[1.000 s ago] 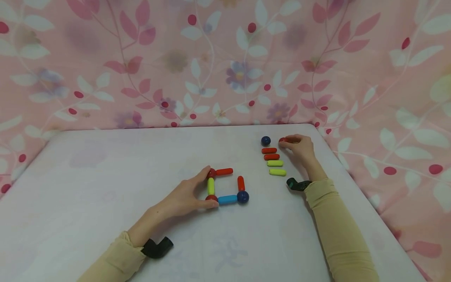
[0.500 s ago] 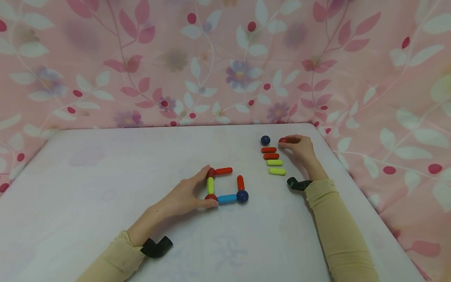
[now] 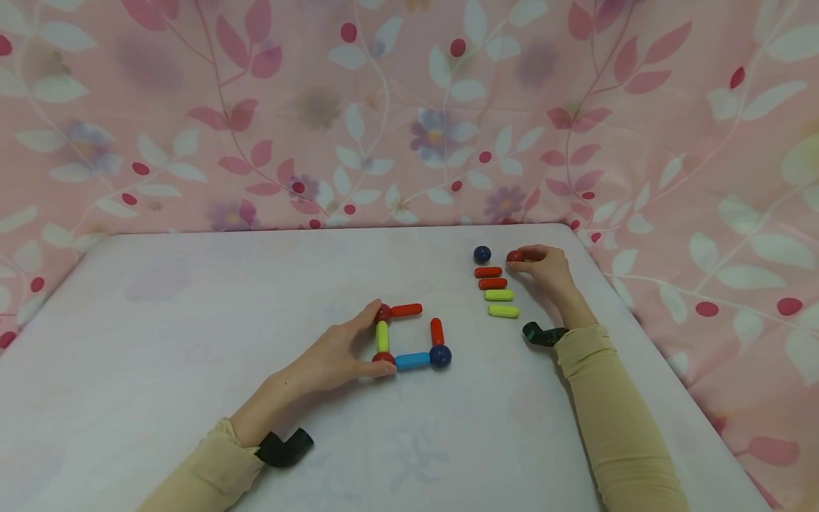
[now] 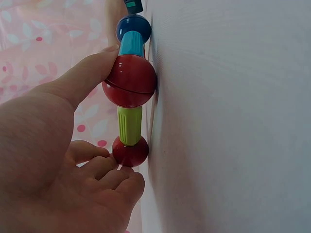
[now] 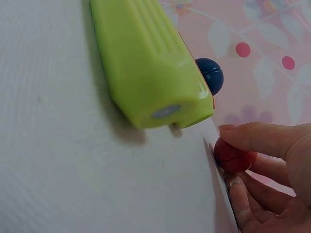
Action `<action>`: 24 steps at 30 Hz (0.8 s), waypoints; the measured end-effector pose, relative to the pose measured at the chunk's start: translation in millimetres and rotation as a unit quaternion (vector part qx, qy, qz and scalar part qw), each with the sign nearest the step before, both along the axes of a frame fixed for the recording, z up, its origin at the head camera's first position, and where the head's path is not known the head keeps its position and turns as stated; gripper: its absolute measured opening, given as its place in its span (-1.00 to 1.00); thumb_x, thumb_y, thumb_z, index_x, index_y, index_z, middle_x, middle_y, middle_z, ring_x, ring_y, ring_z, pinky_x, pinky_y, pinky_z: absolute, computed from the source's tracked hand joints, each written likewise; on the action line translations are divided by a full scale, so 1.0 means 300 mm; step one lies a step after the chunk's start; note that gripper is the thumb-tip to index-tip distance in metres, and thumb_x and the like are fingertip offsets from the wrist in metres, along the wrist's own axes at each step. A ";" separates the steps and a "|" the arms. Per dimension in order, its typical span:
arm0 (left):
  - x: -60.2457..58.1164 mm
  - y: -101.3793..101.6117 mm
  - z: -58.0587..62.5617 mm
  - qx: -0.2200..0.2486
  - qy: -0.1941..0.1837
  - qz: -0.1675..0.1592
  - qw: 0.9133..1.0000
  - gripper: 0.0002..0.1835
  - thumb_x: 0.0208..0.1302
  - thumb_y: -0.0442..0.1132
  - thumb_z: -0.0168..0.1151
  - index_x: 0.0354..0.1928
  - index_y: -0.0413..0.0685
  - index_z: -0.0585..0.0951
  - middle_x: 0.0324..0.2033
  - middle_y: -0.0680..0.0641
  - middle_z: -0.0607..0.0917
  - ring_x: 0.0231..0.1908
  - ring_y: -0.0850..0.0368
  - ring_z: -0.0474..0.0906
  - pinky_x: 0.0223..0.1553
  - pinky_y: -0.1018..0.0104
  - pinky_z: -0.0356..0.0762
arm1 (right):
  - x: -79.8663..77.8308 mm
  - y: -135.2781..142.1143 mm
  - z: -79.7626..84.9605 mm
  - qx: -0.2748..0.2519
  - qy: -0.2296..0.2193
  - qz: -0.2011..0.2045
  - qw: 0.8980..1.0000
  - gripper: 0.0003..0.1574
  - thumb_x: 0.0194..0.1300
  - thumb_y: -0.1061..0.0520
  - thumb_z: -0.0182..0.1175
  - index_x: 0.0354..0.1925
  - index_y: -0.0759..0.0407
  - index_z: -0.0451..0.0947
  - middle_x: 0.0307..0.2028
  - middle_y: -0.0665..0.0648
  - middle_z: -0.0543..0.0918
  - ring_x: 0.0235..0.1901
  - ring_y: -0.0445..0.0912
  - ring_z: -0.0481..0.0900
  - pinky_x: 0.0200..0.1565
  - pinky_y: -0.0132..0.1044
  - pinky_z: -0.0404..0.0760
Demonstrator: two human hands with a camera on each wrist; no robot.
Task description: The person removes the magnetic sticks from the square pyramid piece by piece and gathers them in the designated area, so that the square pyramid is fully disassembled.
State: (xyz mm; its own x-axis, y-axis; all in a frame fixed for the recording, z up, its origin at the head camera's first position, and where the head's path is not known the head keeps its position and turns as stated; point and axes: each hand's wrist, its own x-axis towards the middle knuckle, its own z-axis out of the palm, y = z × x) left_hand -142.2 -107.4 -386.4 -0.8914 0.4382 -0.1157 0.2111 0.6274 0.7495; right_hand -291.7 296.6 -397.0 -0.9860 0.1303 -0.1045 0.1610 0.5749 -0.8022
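Observation:
My left hand (image 3: 333, 355) grips a partly built frame of magnetic rods and balls, thumb at the near red ball (image 4: 130, 81) and fingertips at the far red ball (image 4: 130, 151). A yellow-green rod (image 3: 382, 337) joins those two balls. From the near one a blue rod (image 3: 412, 361) runs to a dark blue ball (image 3: 441, 356), which bears a red rod (image 3: 437, 331). Another red rod (image 3: 407, 310) sticks out from the far ball, leaving a gap at that corner. At the back right, my right hand (image 3: 544, 270) pinches a loose red ball (image 5: 234, 155) between thumb and fingers, close over the table.
Left of the right hand lie a loose dark blue ball (image 3: 482, 254), two red rods (image 3: 488, 272) and two yellow-green rods (image 3: 503, 311) in a column. The white table (image 3: 224, 299) ends at a pink floral cloth (image 3: 397, 128) behind. Each wrist wears a black mount (image 3: 285, 448).

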 end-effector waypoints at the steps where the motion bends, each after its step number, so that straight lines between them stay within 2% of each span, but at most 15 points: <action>1: 0.000 0.000 0.000 -0.001 -0.001 0.001 1.000 0.18 0.05 0.25 0.47 0.60 0.15 0.00 0.55 0.04 0.14 0.54 -0.04 0.02 0.42 -0.20 0.19 | -0.001 0.000 -0.001 0.000 -0.001 0.000 1.000 -0.30 0.27 -0.05 0.38 0.29 0.20 0.48 0.25 0.29 0.50 0.27 0.17 0.33 0.36 0.08 0.35; 9: -0.002 0.000 -0.001 -0.003 0.000 0.000 1.000 0.18 0.05 0.25 0.47 0.60 0.15 0.00 0.55 0.04 0.14 0.54 -0.04 0.03 0.42 -0.21 0.19 | -0.009 0.006 -0.007 -0.005 -0.003 0.001 1.000 -0.26 0.28 -0.03 0.38 0.33 0.19 0.44 0.28 0.29 0.48 0.29 0.17 0.33 0.37 0.09 0.34; 13: -0.003 0.001 0.002 0.001 -0.001 -0.002 1.000 0.18 0.06 0.23 0.48 0.60 0.13 0.00 0.55 0.04 0.14 0.54 -0.03 0.02 0.42 -0.19 0.19 | -0.005 0.011 0.011 -0.011 -0.001 -0.001 1.000 -0.22 0.29 -0.06 0.37 0.37 0.17 0.40 0.31 0.28 0.46 0.30 0.17 0.32 0.37 0.08 0.34; 16: -0.003 0.001 0.002 0.001 -0.002 -0.001 1.000 0.18 0.06 0.23 0.48 0.60 0.13 0.00 0.55 0.03 0.14 0.55 -0.03 0.02 0.43 -0.19 0.18 | 0.011 0.001 0.058 -0.023 0.027 -0.025 0.999 -0.22 0.29 -0.12 0.36 0.36 0.14 0.42 0.30 0.23 0.47 0.27 0.11 0.35 0.34 0.02 0.40; 20: -0.001 0.000 0.000 -0.004 -0.003 0.001 1.000 0.18 0.05 0.25 0.47 0.60 0.15 0.00 0.55 0.04 0.15 0.54 -0.04 0.03 0.42 -0.19 0.20 | 0.066 -0.061 0.171 -0.042 0.106 -0.047 0.992 -0.28 0.27 -0.15 0.36 0.29 0.10 0.50 0.23 0.18 0.52 0.22 0.01 0.44 0.28 -0.11 0.51; 22: -0.001 0.000 -0.001 -0.005 -0.004 0.001 1.000 0.18 0.05 0.25 0.47 0.60 0.15 0.00 0.55 0.04 0.14 0.54 -0.04 0.03 0.41 -0.19 0.22 | 0.107 -0.108 0.226 -0.036 0.138 -0.024 0.990 -0.34 0.28 -0.14 0.36 0.26 0.08 0.52 0.18 0.15 0.56 0.18 -0.02 0.49 0.23 -0.19 0.55; 24: -0.001 -0.002 -0.001 -0.005 -0.003 0.001 1.000 0.18 0.05 0.25 0.47 0.60 0.16 0.00 0.55 0.04 0.14 0.54 -0.04 0.03 0.41 -0.19 0.23 | 0.150 -0.158 0.265 -0.031 0.150 0.018 0.988 -0.38 0.30 -0.12 0.35 0.24 0.07 0.54 0.14 0.15 0.59 0.12 -0.02 0.54 0.13 -0.29 0.61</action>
State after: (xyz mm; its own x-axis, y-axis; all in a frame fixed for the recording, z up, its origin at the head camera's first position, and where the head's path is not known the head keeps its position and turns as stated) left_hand -142.7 -108.0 -386.7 -0.8915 0.4353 -0.1252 0.2060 0.6358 0.7439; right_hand -246.8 249.2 -317.5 -0.9779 0.0963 0.1856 -0.1087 0.5242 -0.8446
